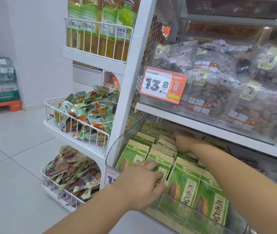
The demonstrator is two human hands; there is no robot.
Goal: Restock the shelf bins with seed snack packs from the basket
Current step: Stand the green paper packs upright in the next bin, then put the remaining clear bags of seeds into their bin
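Green and tan seed snack packs (185,186) stand in rows inside a clear plastic shelf bin (115,146) on the lower shelf. My left hand (142,183) lies flat against the front packs at the bin's left front, fingers straight, a ring on one finger. My right hand (183,141) reaches deeper into the bin, fingers curled down among the tops of the rear packs (161,142); whether it grips one is hidden. The basket is not in view.
Above, a clear bin of dried-fruit bags (218,85) carries an orange 13.8 price tag (163,85). To the left stands a white wire rack (50,105) with small snack packets (87,112), bottled tea (100,27) on top. Tiled floor (13,149) lies left.
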